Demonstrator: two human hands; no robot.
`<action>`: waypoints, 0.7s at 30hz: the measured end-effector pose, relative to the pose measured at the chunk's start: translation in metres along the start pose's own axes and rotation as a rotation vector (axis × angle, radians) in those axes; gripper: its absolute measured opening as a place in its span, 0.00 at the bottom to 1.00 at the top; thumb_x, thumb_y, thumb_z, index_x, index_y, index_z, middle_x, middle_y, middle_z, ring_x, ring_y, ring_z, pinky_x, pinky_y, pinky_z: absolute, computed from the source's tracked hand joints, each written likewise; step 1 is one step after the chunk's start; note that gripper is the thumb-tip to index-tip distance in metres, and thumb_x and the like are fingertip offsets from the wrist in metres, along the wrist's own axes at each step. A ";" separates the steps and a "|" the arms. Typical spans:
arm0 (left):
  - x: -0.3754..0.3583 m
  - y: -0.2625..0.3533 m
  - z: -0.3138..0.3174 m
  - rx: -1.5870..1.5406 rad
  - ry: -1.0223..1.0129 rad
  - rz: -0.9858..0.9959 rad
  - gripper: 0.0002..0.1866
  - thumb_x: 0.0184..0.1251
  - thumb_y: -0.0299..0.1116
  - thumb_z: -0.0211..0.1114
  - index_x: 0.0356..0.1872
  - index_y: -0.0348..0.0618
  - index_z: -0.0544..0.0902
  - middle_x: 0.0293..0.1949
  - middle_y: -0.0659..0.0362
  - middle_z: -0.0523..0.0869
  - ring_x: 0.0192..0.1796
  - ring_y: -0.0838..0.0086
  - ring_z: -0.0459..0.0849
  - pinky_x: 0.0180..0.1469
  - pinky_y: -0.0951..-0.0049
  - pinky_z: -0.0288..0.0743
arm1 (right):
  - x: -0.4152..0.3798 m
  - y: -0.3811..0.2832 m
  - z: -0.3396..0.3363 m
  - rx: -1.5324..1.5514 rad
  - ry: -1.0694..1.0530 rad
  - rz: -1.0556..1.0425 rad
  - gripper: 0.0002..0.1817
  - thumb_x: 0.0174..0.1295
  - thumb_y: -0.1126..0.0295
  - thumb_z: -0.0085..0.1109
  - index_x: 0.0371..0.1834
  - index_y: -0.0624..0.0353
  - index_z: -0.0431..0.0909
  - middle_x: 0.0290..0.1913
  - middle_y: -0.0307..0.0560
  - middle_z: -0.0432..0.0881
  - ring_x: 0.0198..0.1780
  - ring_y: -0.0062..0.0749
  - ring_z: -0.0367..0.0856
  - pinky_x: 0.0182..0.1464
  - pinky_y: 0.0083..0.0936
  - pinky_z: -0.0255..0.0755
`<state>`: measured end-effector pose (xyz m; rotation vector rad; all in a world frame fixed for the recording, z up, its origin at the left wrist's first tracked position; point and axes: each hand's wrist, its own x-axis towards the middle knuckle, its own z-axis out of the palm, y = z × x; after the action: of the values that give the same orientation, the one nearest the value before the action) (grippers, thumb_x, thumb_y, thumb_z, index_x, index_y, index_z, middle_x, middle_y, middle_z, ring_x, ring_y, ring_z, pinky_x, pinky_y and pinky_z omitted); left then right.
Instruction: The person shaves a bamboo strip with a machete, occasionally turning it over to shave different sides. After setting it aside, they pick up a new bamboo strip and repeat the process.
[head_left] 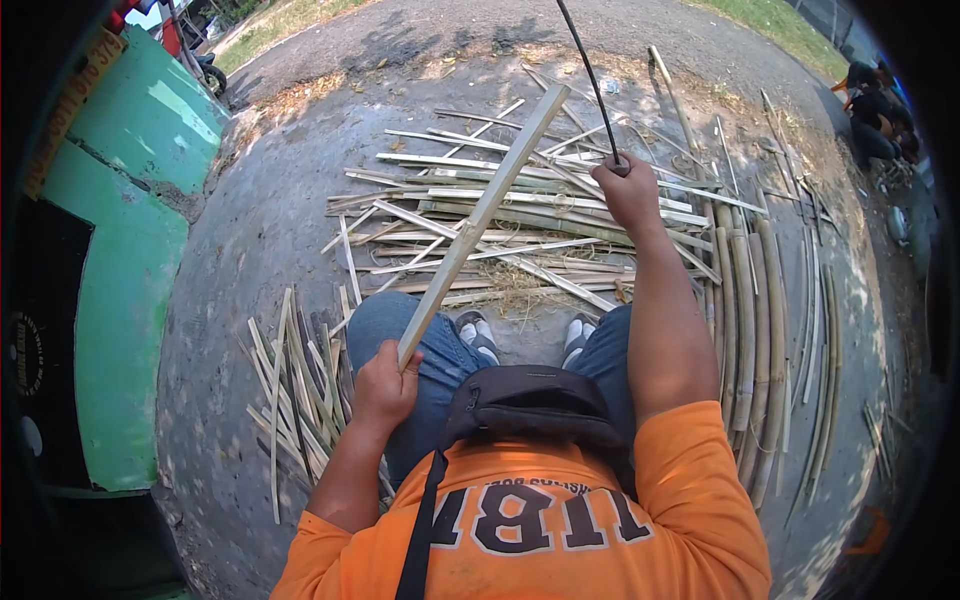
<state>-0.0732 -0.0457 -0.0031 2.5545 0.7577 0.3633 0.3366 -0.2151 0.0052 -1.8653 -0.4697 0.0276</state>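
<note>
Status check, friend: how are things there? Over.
Left hand holds pale strip. Right hand grips dark tool, apart from strip. Sticks piled ahead; nothing seen between strip and tool.

Open gap between left hand [387, 385] and right hand [628, 190] — partly crossed by slanting bamboo strip [480, 220], dark rod-like tool [588, 70] rising above, split-bamboo heap [580, 215] low ahead, poles [743, 300] barring right side, strip pile [285, 390] at left, ground lane [220, 300] beside green wall [130, 390].
</note>
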 end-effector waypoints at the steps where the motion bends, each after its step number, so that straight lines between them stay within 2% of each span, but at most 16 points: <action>1: 0.000 0.000 0.001 -0.009 0.010 0.007 0.19 0.81 0.48 0.62 0.41 0.39 0.77 0.30 0.38 0.85 0.36 0.35 0.85 0.36 0.42 0.77 | 0.001 0.003 -0.002 0.066 -0.018 0.015 0.14 0.56 0.61 0.70 0.28 0.63 0.83 0.22 0.41 0.79 0.26 0.27 0.74 0.34 0.32 0.68; 3: -0.002 -0.001 0.002 -0.008 0.016 0.012 0.19 0.81 0.48 0.63 0.41 0.39 0.77 0.30 0.39 0.86 0.36 0.35 0.86 0.35 0.42 0.77 | 0.003 0.011 -0.007 0.197 -0.052 0.048 0.13 0.56 0.62 0.70 0.26 0.61 0.82 0.21 0.36 0.78 0.25 0.23 0.72 0.32 0.32 0.66; 4: -0.002 0.000 0.002 -0.008 0.021 0.017 0.19 0.80 0.48 0.63 0.42 0.39 0.77 0.30 0.39 0.86 0.36 0.35 0.86 0.35 0.42 0.77 | 0.003 0.013 -0.006 0.284 -0.053 0.046 0.12 0.59 0.64 0.73 0.27 0.59 0.82 0.21 0.31 0.75 0.24 0.17 0.69 0.29 0.27 0.62; 7: -0.002 0.003 0.002 -0.002 0.037 0.017 0.19 0.80 0.48 0.64 0.42 0.40 0.78 0.30 0.40 0.86 0.36 0.35 0.86 0.35 0.43 0.77 | -0.007 -0.007 -0.009 0.489 -0.089 0.124 0.11 0.66 0.67 0.73 0.41 0.62 0.83 0.21 0.33 0.74 0.21 0.15 0.68 0.24 0.20 0.60; 10: -0.004 0.003 0.003 0.000 0.053 0.029 0.18 0.80 0.48 0.64 0.42 0.40 0.78 0.30 0.41 0.86 0.35 0.36 0.86 0.35 0.43 0.77 | -0.010 -0.014 -0.003 0.638 -0.095 0.115 0.14 0.67 0.67 0.73 0.47 0.66 0.83 0.21 0.32 0.73 0.21 0.16 0.67 0.25 0.20 0.60; 21: -0.009 -0.001 0.015 0.113 0.106 0.121 0.17 0.77 0.47 0.67 0.42 0.41 0.79 0.29 0.43 0.86 0.32 0.39 0.86 0.33 0.44 0.79 | -0.023 -0.035 -0.006 1.040 -0.195 0.117 0.18 0.67 0.62 0.75 0.46 0.66 0.83 0.20 0.32 0.70 0.21 0.19 0.66 0.27 0.22 0.61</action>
<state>-0.0758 -0.0555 -0.0176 2.7129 0.6807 0.5119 0.3059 -0.2185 0.0344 -0.8616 -0.3673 0.4502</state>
